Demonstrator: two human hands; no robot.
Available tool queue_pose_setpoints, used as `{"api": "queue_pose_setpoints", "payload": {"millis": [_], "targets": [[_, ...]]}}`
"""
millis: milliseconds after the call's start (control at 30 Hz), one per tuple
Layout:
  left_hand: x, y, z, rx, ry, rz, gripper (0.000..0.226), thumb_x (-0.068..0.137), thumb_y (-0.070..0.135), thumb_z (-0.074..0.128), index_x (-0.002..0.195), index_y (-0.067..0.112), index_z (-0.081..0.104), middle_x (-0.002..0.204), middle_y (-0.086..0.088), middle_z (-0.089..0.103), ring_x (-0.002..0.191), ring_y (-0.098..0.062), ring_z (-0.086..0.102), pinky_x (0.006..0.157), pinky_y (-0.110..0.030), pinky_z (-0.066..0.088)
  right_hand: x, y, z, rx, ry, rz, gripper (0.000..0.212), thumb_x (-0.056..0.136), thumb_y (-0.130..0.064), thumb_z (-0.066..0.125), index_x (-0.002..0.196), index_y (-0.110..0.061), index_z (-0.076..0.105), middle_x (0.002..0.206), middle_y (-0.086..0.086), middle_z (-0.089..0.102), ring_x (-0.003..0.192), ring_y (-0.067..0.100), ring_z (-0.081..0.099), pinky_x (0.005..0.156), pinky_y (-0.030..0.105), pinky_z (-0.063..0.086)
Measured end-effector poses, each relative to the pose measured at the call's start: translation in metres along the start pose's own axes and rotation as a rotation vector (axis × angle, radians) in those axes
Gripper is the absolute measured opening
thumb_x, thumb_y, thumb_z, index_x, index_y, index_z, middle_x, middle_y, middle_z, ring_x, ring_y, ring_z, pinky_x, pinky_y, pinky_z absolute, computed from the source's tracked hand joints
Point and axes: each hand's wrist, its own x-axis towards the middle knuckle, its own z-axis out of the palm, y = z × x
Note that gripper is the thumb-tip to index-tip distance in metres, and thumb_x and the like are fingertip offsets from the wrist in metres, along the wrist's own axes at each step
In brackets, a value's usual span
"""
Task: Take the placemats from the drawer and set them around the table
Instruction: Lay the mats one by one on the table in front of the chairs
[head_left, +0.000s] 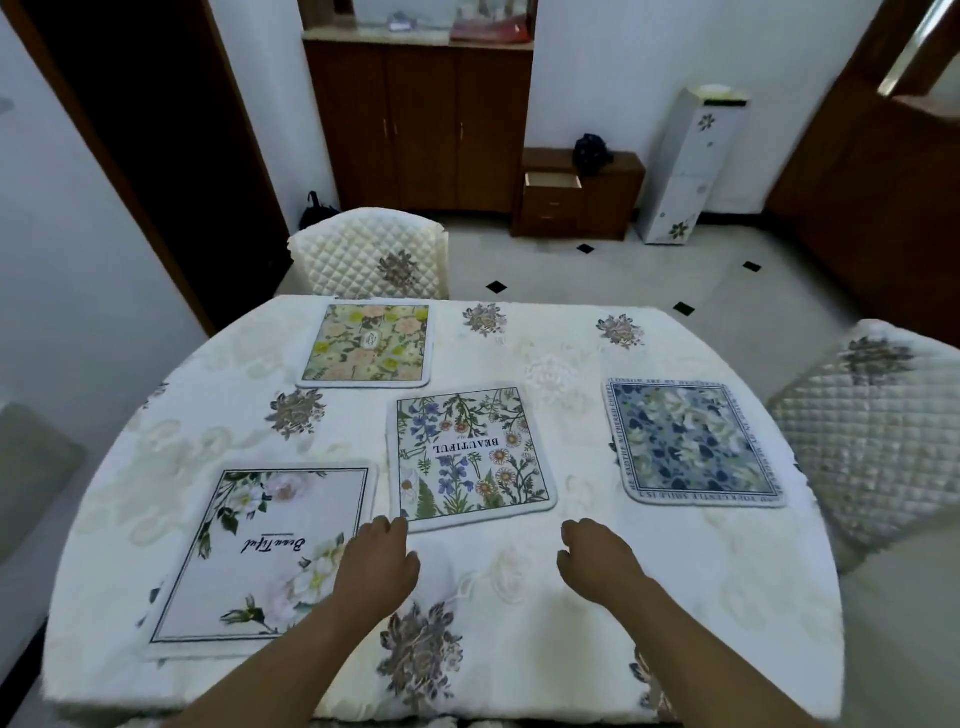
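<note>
Several placemats lie flat on the table (675, 597), which wears a white flowered cloth. A yellow-green floral mat (369, 344) sits at the far left, a blue floral mat (693, 446) at the right, a white "Beautiful" mat (265, 556) at the near left. A wildflower "BEAUTIFUL" mat (470, 454) lies in the middle. My left hand (378, 564) hovers at this mat's near left corner, fingers loosely curled, holding nothing; whether it touches the corner is unclear. My right hand (597, 558) hangs relaxed over the cloth, just below the mat's right side, empty.
A quilted white chair (371, 257) stands at the far side and another (872, 431) at the right. Behind, a low wooden chest (576, 200) has its top drawer (552, 181) pulled open beside a tall cabinet (418, 124) and a white dispenser (693, 166).
</note>
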Motion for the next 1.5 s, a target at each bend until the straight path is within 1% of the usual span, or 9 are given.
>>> {"api": "queue_pose_setpoints", "payload": {"millis": [133,367,567,700,967,1100,1233,1400,1500], "targets": [[0.036,0.000,0.005,-0.033,-0.040,-0.017,0.037,0.086,0.032,0.053,0.116,0.011,0.055,0.103,-0.011,0.056,0.096,-0.030,0.055,0.070,-0.036,0.043,0.020,0.005,0.004,0.003,-0.027,0.062,0.011,0.090,-0.025,0.045,0.095,-0.016,0.050,0.090,-0.001,0.043,0.094,0.024,0.056,0.071,0.031,0.039],[0.080,0.001,0.015,-0.234,-0.121,-0.182,0.062,0.085,0.035,0.056,0.140,0.011,0.038,0.120,-0.015,0.051,0.109,-0.033,0.052,0.085,-0.037,0.046,0.070,0.003,0.013,0.101,-0.071,0.132,0.008,0.086,-0.023,0.048,0.085,-0.016,0.045,0.089,0.002,0.048,0.079,0.021,0.048,0.066,0.030,0.038],[0.101,-0.013,0.041,-0.302,-0.110,-0.334,0.049,0.080,0.040,0.043,0.114,0.004,0.047,0.104,-0.018,0.052,0.093,-0.036,0.051,0.072,-0.037,0.040,0.113,-0.005,0.022,0.145,-0.046,0.095,0.024,0.090,-0.026,0.052,0.107,-0.010,0.049,0.104,0.012,0.049,0.095,0.031,0.057,0.067,0.031,0.040],[0.105,-0.011,0.039,-0.484,-0.038,-0.479,0.037,0.081,0.022,0.064,0.104,-0.001,0.046,0.099,-0.023,0.051,0.089,-0.038,0.053,0.073,-0.037,0.042,0.128,-0.006,0.022,0.214,-0.080,0.173,0.031,0.089,-0.025,0.053,0.113,-0.008,0.045,0.106,0.012,0.045,0.097,0.034,0.057,0.077,0.034,0.047],[0.130,-0.013,0.039,-0.813,0.010,-0.695,0.046,0.087,0.042,0.063,0.094,-0.001,0.051,0.088,-0.014,0.063,0.074,-0.025,0.057,0.067,-0.032,0.045,0.154,-0.005,0.021,0.610,-0.074,0.500,0.050,0.082,-0.035,0.067,0.114,-0.006,0.042,0.115,0.015,0.052,0.099,0.033,0.059,0.075,0.031,0.045],[0.138,-0.014,0.036,-0.800,-0.036,-0.596,0.043,0.094,0.041,0.053,0.100,0.000,0.064,0.091,-0.015,0.067,0.080,-0.030,0.063,0.068,-0.030,0.046,0.159,-0.004,0.015,0.724,-0.055,0.468,0.024,0.091,-0.026,0.058,0.102,-0.004,0.056,0.110,0.016,0.065,0.099,0.030,0.061,0.084,0.034,0.049],[0.135,0.000,0.021,-0.744,0.090,-0.463,0.033,0.096,0.033,0.050,0.105,0.003,0.059,0.100,-0.019,0.066,0.093,-0.036,0.063,0.072,-0.033,0.043,0.149,-0.009,0.000,0.668,-0.020,0.398,0.013,0.095,-0.023,0.051,0.094,-0.011,0.049,0.106,0.013,0.062,0.100,0.029,0.059,0.076,0.028,0.038],[0.117,0.021,-0.002,-0.699,0.209,-0.313,0.023,0.097,0.032,0.049,0.091,0.009,0.050,0.077,-0.008,0.059,0.072,-0.030,0.058,0.060,-0.033,0.037,0.120,0.001,-0.020,0.569,0.067,0.345,0.020,0.097,-0.024,0.048,0.083,-0.010,0.042,0.075,0.001,0.050,0.075,0.023,0.051,0.065,0.031,0.035],[0.101,0.037,-0.009,-0.701,0.236,-0.230,0.022,0.097,0.033,0.048,0.086,0.014,0.046,0.072,-0.001,0.055,0.065,-0.023,0.052,0.054,-0.032,0.034,0.092,0.013,-0.029,0.559,0.123,0.344,0.022,0.097,-0.023,0.048,0.081,-0.009,0.042,0.074,0.004,0.051,0.069,0.021,0.050,0.061,0.032,0.034]]}}
